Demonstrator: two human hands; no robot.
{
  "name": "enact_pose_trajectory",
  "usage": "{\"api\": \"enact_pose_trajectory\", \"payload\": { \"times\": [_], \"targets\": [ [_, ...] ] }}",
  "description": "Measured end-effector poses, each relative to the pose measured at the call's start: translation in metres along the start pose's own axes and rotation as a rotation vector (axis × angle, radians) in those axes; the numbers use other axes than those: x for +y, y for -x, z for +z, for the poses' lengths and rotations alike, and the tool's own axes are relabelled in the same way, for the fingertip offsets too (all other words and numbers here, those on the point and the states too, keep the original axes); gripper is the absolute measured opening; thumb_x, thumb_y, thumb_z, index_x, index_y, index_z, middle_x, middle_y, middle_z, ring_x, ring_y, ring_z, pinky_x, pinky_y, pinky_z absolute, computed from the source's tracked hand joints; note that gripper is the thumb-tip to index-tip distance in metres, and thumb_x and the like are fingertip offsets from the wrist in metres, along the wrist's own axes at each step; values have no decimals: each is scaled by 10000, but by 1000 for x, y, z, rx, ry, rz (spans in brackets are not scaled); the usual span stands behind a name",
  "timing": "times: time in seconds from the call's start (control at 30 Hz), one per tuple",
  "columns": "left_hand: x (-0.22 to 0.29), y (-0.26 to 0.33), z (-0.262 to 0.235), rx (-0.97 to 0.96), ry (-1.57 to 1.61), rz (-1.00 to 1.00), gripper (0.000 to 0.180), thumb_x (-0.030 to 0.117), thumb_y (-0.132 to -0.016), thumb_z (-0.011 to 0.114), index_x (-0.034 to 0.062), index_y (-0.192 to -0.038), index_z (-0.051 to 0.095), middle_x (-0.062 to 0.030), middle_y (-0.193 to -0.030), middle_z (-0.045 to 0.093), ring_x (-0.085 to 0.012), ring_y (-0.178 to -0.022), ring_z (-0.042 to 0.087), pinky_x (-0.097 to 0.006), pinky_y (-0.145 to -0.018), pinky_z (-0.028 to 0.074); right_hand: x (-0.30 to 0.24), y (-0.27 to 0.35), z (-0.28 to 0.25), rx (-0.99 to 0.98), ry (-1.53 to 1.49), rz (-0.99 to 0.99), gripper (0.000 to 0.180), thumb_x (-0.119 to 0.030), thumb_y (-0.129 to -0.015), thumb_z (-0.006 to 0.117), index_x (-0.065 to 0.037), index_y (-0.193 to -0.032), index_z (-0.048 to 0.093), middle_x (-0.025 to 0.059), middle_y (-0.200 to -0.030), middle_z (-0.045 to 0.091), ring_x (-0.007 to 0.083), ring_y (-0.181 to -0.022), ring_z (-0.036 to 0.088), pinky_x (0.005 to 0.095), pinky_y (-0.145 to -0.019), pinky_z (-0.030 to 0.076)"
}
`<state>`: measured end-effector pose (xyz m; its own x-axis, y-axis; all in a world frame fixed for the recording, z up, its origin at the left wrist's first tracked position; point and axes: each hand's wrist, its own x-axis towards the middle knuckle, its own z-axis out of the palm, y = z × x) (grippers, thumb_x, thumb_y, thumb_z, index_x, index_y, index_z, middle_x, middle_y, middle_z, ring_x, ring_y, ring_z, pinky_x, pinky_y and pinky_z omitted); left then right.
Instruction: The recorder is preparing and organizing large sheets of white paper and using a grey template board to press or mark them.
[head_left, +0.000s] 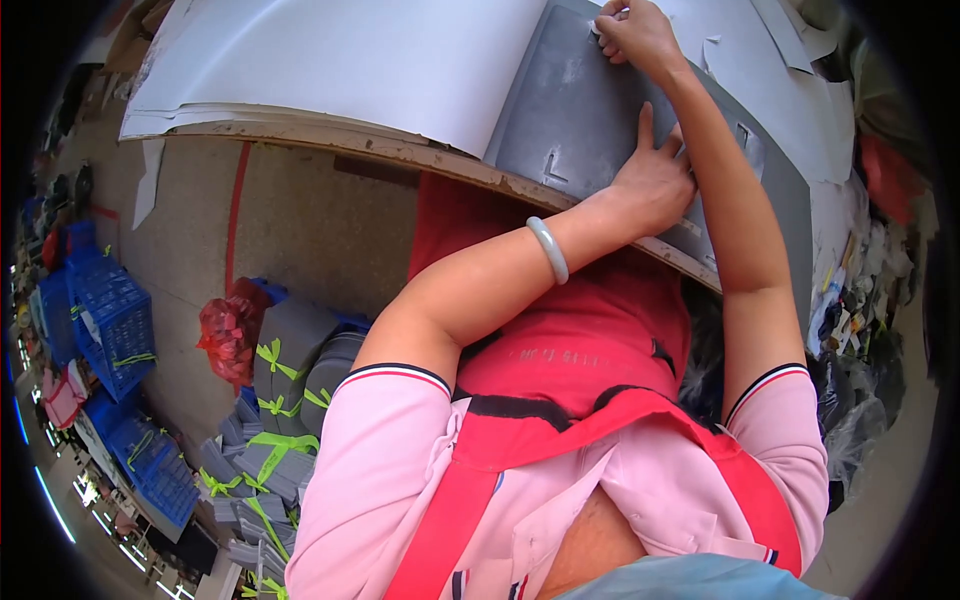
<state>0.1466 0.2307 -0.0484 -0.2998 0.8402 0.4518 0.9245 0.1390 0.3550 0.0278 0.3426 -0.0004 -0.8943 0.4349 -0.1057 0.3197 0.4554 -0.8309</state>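
Note:
A dark grey flat sheet (560, 110) lies on the table near its front edge, with pale L-shaped marks at its corners. My left hand (652, 190), with a pale bangle (547, 250) on the wrist, rests on the grey sheet. Its index finger is stretched out, and my right forearm covers part of the other fingers. Farther up, my right hand (636, 38) is closed in a pinch at the sheet's far part. A small whitish bit shows by its fingertips, too small to name.
Large white sheets (340, 70) are stacked on the table to the left, and more white paper (740, 40) lies on the right. Bundles of grey pieces tied with green strips (265, 465), a red plastic bag (235, 330) and blue crates (112, 320) stand on the floor at left.

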Motion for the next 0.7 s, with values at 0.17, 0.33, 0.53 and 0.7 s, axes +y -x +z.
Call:
{"api": "enact_pose_trajectory", "payload": {
  "times": [0.17, 0.33, 0.53, 0.7],
  "targets": [
    [3, -3, 6, 109, 51, 18, 402, 280, -967, 525, 43, -1282, 604, -153, -1347, 551, -384, -1329, 434, -799, -1041, 221, 22, 15, -16, -61, 50, 13, 211, -218, -950, 667, -23, -1030, 666, 31, -761, 661, 92, -630, 612, 220, -570, 499],
    [1, -4, 27, -98, 55, -125, 364, 267, -971, 493, 105, -1277, 605, -140, -1373, 541, -391, -1319, 469, -763, -1055, 242, 0, 97, -4, -293, -35, 32, 162, -186, -952, 640, -32, -1002, 620, 32, -706, 628, 64, -573, 575, 213, -494, 460],
    [-13, 7, 35, 211, -8, 68, 371, 390, -957, 491, 231, -1268, 620, -120, -1442, 510, -367, -1376, 456, -748, -1107, 176, -11, 139, 17, -471, 80, -8, 155, -193, -967, 600, -39, -974, 581, 14, -650, 587, 55, -498, 503, 222, -413, 385],
    [-6, 6, 22, 76, -116, 39, 409, 404, -945, 449, 242, -1275, 627, -125, -1464, 507, -392, -1430, 384, -752, -1132, 103, -28, 144, 30, -525, 284, 38, 134, -165, -934, 583, -39, -977, 563, 21, -638, 578, 70, -490, 484, 236, -415, 367]
  ]
}}
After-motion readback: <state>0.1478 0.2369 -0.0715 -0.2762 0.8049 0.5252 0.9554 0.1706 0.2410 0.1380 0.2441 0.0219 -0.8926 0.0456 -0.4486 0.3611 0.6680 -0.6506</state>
